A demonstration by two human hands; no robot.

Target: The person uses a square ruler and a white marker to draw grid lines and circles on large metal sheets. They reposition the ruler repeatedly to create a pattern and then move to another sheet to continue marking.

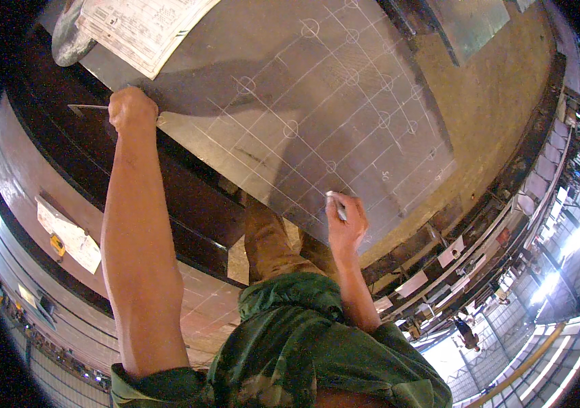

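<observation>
A dark steel plate (365, 160) lies before me, marked with a grid of white lines and several small circles. Fingers curled, my left hand (132, 109) is closed at the plate's left edge. From that fist a thin metal piece (87, 107) with a bent end juts out to the left; the rest of it is hidden in the hand. Over the plate's near edge, my right hand (346, 221) pinches a short white stick of chalk (330, 195) between thumb and fingers.
A printed drawing sheet (143, 30) lies on the plate's far left, beside a grey rounded object (71, 41). At left, a yellow tape measure (57, 246) rests on another paper (79, 238). Dark steel beams (194, 211) run along the left. A person (468, 334) stands far off.
</observation>
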